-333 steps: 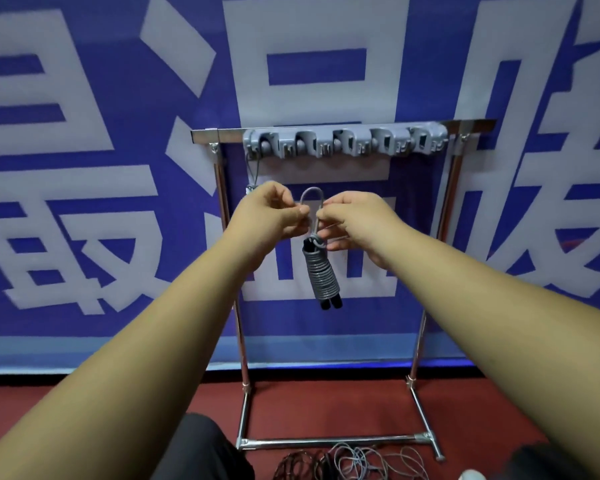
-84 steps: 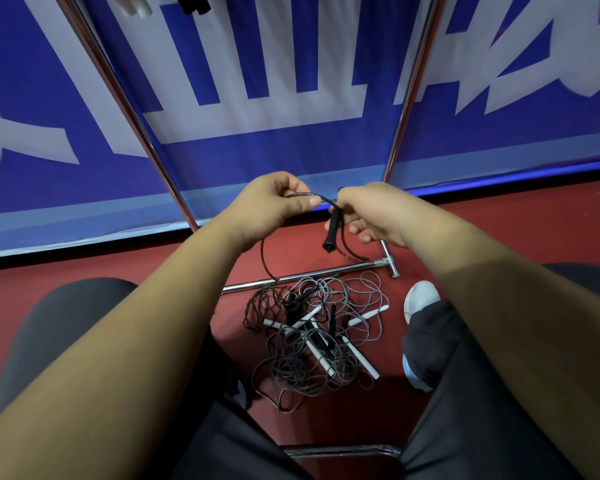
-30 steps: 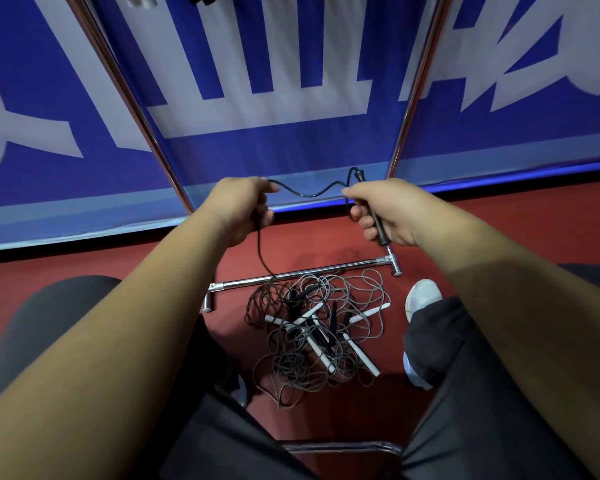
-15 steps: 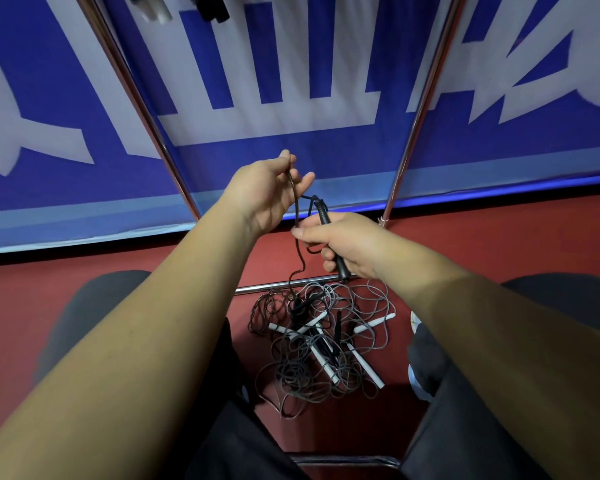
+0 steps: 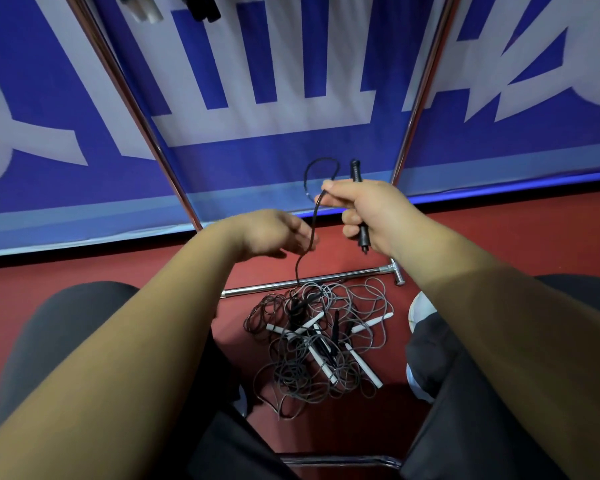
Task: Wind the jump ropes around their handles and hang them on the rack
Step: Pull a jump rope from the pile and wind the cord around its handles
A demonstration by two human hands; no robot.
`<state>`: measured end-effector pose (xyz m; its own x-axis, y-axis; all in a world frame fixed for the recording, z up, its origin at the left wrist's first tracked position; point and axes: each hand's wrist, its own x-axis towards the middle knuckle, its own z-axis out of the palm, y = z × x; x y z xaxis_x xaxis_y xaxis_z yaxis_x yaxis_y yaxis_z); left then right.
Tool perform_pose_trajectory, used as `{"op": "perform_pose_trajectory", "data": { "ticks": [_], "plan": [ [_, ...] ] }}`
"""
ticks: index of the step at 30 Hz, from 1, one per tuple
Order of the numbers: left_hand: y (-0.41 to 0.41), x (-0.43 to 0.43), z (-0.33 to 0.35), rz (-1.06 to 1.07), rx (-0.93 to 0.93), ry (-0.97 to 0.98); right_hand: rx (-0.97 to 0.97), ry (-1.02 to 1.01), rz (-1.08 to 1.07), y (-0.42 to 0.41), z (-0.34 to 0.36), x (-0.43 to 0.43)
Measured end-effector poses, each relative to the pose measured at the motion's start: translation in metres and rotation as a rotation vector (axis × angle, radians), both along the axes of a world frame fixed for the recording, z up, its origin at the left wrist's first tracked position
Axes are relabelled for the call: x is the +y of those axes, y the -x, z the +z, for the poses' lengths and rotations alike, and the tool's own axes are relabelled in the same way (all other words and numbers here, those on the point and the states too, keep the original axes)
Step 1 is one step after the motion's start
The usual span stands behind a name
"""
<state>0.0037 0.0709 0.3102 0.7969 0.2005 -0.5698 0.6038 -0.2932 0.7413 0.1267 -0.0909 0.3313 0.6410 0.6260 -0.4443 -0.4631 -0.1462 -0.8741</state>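
Right hand (image 5: pixel 364 213) grips black handle (image 5: pixel 355 171), cord (image 5: pixel 313 221) pinched at thumb. Left hand (image 5: pixel 267 233) blurred beside cord; cannot tell its grip. Cord drops to rope pile (image 5: pixel 319 344) on floor (image 5: pixel 534 230) by rack (image 5: pixel 343 276) foot.

Right hand (image 5: pixel 373 213) round handle (image 5: pixel 363 238); left (image 5: pixel 271 233) unclear

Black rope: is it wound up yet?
Not wound: the black rope loops above the right hand and trails loose down to the floor pile.

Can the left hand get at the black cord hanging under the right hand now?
Probably yes: the left hand is right at the black cord, nothing between them, and the right hand holds it up.
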Motion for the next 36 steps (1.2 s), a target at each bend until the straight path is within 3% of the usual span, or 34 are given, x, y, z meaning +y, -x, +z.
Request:
{"op": "perform_pose_trajectory", "data": {
  "ticks": [3,7,12,18,21,25,30,36],
  "plan": [
    [0.006,-0.005,-0.01,-0.193,0.036,-0.112,0.053,-0.05,-0.076,-0.007,0.005,-0.002],
    [0.007,-0.006,-0.017,-0.175,-0.019,-0.236,0.091,-0.103,-0.187,-0.012,0.01,-0.004],
    [0.002,-0.006,0.003,0.118,-0.145,0.136,0.038,0.018,-0.145,-0.013,0.005,-0.004],
    [-0.005,-0.003,0.033,0.499,-0.417,0.453,-0.073,0.312,0.261,0.004,-0.009,-0.005],
    [-0.008,0.003,0.036,0.649,-0.506,0.569,-0.09,0.312,0.365,0.014,-0.008,-0.005],
    [-0.009,0.009,0.032,0.739,-0.546,0.637,-0.153,0.265,0.298,0.016,-0.004,-0.005],
    [-0.008,0.003,0.024,0.634,-0.363,0.485,-0.089,0.159,0.12,0.014,0.003,-0.005],
    [0.0,-0.013,0.004,0.017,-0.088,0.075,0.171,-0.16,-0.105,0.01,0.019,-0.002]
  ]
}}
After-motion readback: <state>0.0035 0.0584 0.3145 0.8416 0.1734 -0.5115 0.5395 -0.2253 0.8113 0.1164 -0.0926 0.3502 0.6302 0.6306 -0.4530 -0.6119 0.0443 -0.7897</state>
